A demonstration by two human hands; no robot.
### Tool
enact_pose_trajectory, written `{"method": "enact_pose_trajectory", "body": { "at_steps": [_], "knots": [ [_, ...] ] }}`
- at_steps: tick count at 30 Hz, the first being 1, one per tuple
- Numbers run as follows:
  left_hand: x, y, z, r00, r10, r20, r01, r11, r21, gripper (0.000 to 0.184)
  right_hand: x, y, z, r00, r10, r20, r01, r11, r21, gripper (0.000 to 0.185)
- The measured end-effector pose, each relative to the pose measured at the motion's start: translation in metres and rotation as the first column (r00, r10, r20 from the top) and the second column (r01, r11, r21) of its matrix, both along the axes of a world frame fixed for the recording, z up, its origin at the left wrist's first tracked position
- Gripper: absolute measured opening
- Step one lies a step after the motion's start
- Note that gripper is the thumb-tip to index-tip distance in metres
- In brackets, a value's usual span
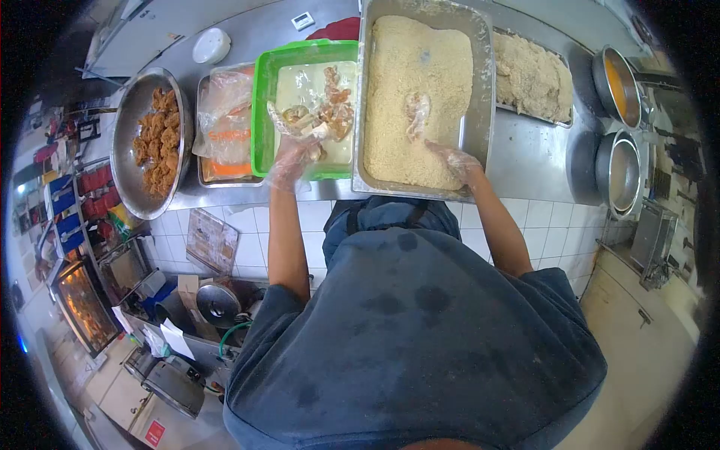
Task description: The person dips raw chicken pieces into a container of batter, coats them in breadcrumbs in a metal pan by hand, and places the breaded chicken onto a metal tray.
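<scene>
A meat bit [417, 116] lies on the crumbs [397, 60] in the pan [484, 94], its long side pointing away from the body. It is just ahead and left of the right hand [459, 163], the nearer one, whose fingers are partly bent; I can't tell if they touch it. Left of the pan, the left hand [295, 156] is in the tub [260, 112] by wet meat [337, 112], its grip unclear. A tray [534, 118] sits right of the pan

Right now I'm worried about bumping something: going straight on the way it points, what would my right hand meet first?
Your right hand would likely meet the pale piece in the crumbs first; depth is unclear.
</scene>
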State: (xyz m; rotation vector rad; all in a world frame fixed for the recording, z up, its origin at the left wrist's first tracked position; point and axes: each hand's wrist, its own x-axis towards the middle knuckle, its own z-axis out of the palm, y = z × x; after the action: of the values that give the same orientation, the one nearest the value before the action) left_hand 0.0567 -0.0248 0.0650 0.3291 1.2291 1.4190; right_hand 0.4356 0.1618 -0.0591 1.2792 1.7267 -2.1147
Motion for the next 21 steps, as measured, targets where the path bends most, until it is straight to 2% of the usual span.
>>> {"method": "enact_pose_trajectory", "body": {
  "at_steps": [3, 6, 9, 11, 13, 18, 21],
  "knots": [
    [-0.011, -0.005, -0.034, 0.977, 0.116, -0.177, -0.107, 0.992, 0.058, 0.072, -0.030, -0.008, 0.019, 0.981, -0.128, 0.145, 0.170, 0.929, -0.330, 0.075],
    [-0.026, -0.009, -0.067, 0.979, 0.093, -0.184, -0.109, 0.991, -0.079, 0.088, -0.074, -0.026, 0.065, 0.984, -0.077, 0.163, 0.107, 0.977, -0.183, 0.074],
    [-0.013, 0.001, -0.018, 0.888, 0.170, -0.428, -0.168, 0.985, 0.042, 0.108, -0.081, -0.033, 0.002, 0.996, -0.078, -0.047, 0.068, 0.981, -0.181, 0.065],
    [-0.016, 0.004, -0.024, 0.872, 0.195, -0.449, -0.178, 0.981, 0.079, 0.117, -0.097, -0.033, -0.014, 0.966, -0.250, 0.072, 0.257, 0.878, -0.404, 0.061],
    [-0.018, 0.002, -0.032, 0.857, 0.203, -0.473, -0.179, 0.979, 0.097, 0.121, -0.111, -0.036, -0.011, 0.921, -0.357, 0.154, 0.384, 0.766, -0.516, 0.059],
    [-0.024, 0.007, -0.035, 0.856, 0.191, -0.480, -0.178, 0.981, 0.073, 0.122, -0.121, -0.045, 0.023, 0.819, -0.541, 0.191, 0.537, 0.606, -0.587, 0.057],
    [-0.017, 0.018, -0.004, 0.844, 0.244, -0.478, -0.291, 0.956, -0.025, 0.120, -0.117, -0.046, 0.027, 0.738, -0.657, 0.153, 0.580, 0.501, -0.643, 0.057]
  ]
}}
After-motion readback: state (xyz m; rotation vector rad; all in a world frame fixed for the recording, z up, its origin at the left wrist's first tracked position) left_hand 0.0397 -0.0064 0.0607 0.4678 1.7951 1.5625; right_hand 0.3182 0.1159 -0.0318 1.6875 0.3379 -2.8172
